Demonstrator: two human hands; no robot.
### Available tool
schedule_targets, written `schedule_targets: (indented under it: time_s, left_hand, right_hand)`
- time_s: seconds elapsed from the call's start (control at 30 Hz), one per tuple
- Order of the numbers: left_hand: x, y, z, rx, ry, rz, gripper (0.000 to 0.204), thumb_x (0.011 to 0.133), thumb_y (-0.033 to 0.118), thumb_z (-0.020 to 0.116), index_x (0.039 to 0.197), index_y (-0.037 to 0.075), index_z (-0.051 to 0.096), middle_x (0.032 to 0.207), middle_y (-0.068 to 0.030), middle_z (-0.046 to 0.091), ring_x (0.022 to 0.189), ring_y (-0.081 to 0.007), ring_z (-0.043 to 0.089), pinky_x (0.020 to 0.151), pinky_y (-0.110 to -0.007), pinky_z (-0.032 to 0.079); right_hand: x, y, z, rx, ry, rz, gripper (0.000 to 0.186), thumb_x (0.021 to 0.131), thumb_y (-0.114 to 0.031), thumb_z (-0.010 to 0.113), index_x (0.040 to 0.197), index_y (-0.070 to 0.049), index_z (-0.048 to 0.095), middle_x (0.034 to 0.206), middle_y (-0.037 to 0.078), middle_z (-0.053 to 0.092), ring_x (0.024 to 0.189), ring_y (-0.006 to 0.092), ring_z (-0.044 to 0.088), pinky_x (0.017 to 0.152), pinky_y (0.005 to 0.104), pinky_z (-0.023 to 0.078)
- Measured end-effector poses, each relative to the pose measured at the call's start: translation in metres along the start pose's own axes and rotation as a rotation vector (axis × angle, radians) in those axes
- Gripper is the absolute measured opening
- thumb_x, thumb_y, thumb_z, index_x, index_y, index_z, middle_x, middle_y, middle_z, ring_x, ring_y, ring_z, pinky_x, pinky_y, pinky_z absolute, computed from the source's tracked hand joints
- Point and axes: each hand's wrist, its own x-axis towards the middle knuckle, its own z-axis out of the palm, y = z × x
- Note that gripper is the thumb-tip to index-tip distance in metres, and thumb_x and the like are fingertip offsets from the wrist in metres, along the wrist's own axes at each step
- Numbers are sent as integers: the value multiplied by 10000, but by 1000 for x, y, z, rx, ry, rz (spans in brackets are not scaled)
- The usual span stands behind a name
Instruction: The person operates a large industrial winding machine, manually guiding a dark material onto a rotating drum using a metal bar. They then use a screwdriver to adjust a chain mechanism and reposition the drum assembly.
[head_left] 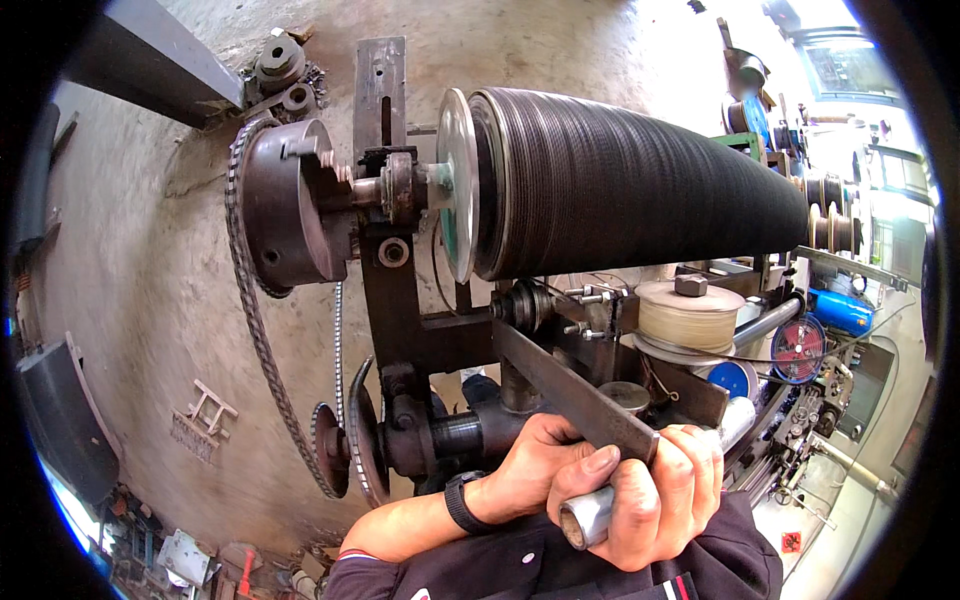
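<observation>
Flat bar (580, 393) slants nearside of the dark spool (640, 180); right hand (662, 498) gripping the grey tube (588, 518), left hand (540, 462) part-hidden, its grip unclear; steady, even pressure should serve best.

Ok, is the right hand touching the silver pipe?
Touching. The head view shows the right hand with its fingers wrapped around the silver pipe, one end sticking out of the fist.

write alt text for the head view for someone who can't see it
A person's right hand grips a silver pipe, the left hand beside it at a flat metal bar. Beyond is a machine with a large dark-wound spool and a chain.
</observation>
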Motion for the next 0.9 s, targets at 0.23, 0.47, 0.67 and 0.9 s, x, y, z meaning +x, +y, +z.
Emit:
schedule_targets:
  time_s: [0.23,0.47,0.67,0.9]
  left_hand:
    - [1,-10,0,-268,-86,179,275,995,173,683,1179,-30,693,1114,-67,723,993,-124,654,881,-284,541]
    - [0,-7,0,-265,-121,184,274,1017,180,653,1199,-22,686,1124,-63,719,1002,-123,651,883,-284,541]
    - [-3,-10,-5,-283,-138,168,273,1011,173,657,1201,-21,687,1130,-67,721,1010,-125,655,890,-285,541]
    - [-7,0,-6,-79,2,27,628,874,509,746,1179,-36,675,1125,-91,721,1064,-169,660,972,-322,507]
  right_hand:
    - [1,-1,-2,28,-5,6,110,781,-33,609,760,13,511,656,169,571,538,313,575,507,422,482]
    - [2,-2,-3,22,-13,3,99,780,-33,610,768,18,525,660,170,575,542,312,578,512,423,486]
    - [1,-5,-2,30,-3,-5,105,782,-36,615,770,18,526,657,169,573,540,309,577,510,419,484]
    - [3,-8,-2,50,-25,12,109,784,-32,612,760,14,517,652,166,566,533,306,570,502,413,474]
